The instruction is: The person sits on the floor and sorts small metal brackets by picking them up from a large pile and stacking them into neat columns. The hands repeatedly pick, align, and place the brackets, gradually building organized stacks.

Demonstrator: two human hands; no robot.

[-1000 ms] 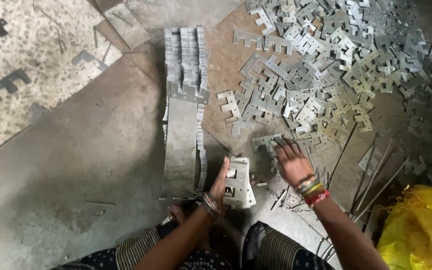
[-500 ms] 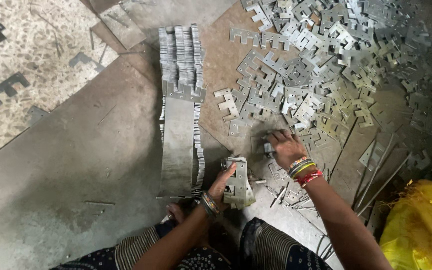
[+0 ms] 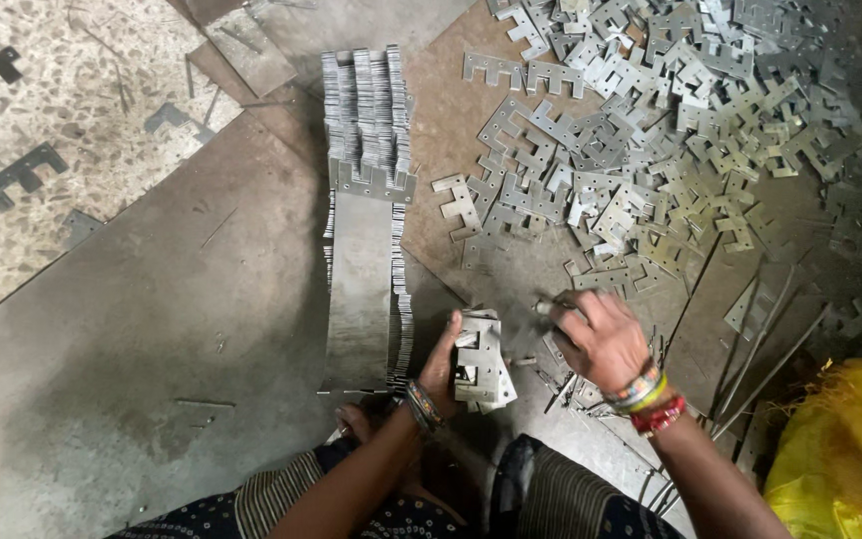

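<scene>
I see one small stack of stamped metal plates (image 3: 481, 361) held upright just right of the long row of stacked plates (image 3: 366, 215). My left hand (image 3: 443, 367) is wrapped around that stack's left edge, fingers closed on it. My right hand (image 3: 603, 341) sits just to the right of the stack, apart from it, fingers curled down onto loose plates on the floor; whether it grips one I cannot tell. Each wrist carries bangles, several coloured ones on the right. Beyond the row's far end and to its right spreads one big heap of loose plates (image 3: 670, 120), too many to count. Three dark plates lie on the speckled floor (image 3: 72, 120) left of the row. One yellow sack (image 3: 845, 449) sits at the right edge.
</scene>
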